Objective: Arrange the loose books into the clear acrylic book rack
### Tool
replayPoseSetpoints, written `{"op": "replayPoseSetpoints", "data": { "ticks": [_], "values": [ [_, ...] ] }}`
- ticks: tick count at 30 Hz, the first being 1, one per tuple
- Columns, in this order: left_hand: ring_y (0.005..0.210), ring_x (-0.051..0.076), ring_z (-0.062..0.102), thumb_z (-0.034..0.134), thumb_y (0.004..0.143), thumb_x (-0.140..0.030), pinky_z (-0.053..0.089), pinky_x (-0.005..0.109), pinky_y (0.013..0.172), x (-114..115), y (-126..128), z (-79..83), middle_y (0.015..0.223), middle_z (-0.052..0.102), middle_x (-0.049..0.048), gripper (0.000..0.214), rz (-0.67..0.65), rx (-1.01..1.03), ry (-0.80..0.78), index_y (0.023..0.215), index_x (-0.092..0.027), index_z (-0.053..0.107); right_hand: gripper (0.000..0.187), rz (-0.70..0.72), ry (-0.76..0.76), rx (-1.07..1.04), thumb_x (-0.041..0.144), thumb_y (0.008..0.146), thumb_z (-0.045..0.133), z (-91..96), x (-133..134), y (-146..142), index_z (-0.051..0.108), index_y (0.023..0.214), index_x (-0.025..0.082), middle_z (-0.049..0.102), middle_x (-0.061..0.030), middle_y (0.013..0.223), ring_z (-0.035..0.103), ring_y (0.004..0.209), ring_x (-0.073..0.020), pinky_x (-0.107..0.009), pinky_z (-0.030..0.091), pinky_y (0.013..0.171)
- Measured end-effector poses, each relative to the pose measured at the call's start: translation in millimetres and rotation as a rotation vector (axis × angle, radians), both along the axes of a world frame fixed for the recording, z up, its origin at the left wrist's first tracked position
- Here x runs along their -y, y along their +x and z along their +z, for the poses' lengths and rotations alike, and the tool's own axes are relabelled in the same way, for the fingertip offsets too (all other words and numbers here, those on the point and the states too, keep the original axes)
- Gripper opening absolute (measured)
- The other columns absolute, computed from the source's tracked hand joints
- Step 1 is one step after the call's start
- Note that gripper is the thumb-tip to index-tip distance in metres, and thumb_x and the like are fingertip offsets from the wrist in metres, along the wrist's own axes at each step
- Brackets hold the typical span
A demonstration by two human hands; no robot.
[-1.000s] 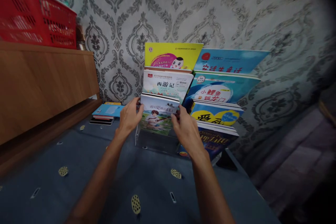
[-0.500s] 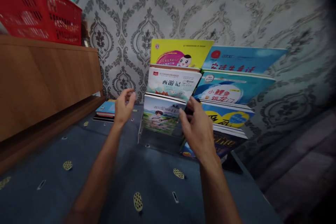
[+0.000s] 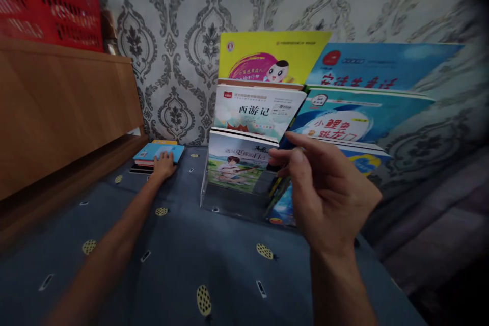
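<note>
My left hand (image 3: 164,165) rests on a low stack at the left, its fingers spread over the top blue book (image 3: 173,152). My right hand (image 3: 330,191) is raised before the book rack (image 3: 237,209), thumb and fingers apart, holding nothing. Its fingertips are close to the right edge of the front book with a guitar player on the cover (image 3: 233,168). Behind that book stand a white book (image 3: 254,109) and a yellow book (image 3: 267,46). In the right column are a teal book (image 3: 382,109) and a blue book (image 3: 385,63); my right hand hides the lower ones partly.
A wooden cabinet (image 3: 64,117) stands along the left, with a red plastic basket (image 3: 72,10) on top. Patterned wallpaper (image 3: 179,61) rises behind the rack. The surface below has a dark blue cloth (image 3: 168,275) with pineapple prints.
My left hand has moved left and away from me onto the book stack. My right hand has shifted right and turned, with its fingers still apart. The view has moved slightly closer to the rack.
</note>
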State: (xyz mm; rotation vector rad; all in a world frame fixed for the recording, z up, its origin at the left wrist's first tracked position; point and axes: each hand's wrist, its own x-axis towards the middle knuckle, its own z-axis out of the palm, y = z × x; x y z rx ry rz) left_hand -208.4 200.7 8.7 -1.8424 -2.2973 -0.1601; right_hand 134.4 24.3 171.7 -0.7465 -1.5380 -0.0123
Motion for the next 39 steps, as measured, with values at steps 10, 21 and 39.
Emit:
{"op": "replayPoseSetpoints", "data": {
  "ticks": [10,21,39],
  "values": [
    [0.128,0.035,0.049,0.032,0.096,-0.018,0.038,0.053,0.103,7.2,-12.4,-7.3,0.135,0.055,0.0252,0.043,-0.124,-0.074,0.030,0.134,-0.006,0.049,0.022,0.006,0.016,0.120,0.024,0.098,0.053,1.1,4.8,-3.8,0.067,0.115,0.024,0.075,-0.0003,0.085,0.074,0.074,-0.0142,-0.027,0.062,0.067],
    [0.135,0.030,0.048,0.046,0.095,-0.020,0.039,0.047,0.109,93.7,-3.8,-11.5,0.143,0.052,0.0183,0.044,-0.264,-0.080,-0.013,0.138,-0.016,0.050,0.025,0.263,0.001,0.302,0.017,0.097,0.050,-1.2,41.6,-32.0,0.066,0.117,0.020,0.076,-0.0026,0.090,0.073,0.078,-0.0144,-0.027,0.058,0.074],
    [0.137,0.029,0.048,0.049,0.094,-0.019,0.039,0.046,0.111,207.8,31.6,-7.2,0.147,0.050,0.0169,0.046,-0.374,-0.057,-0.141,0.140,-0.019,0.049,0.030,0.256,-0.451,0.768,0.011,0.096,0.046,-168.9,74.4,-30.8,0.065,0.116,0.021,0.075,-0.0082,0.096,0.072,0.087,-0.0196,-0.028,0.055,0.077]
  ]
}}
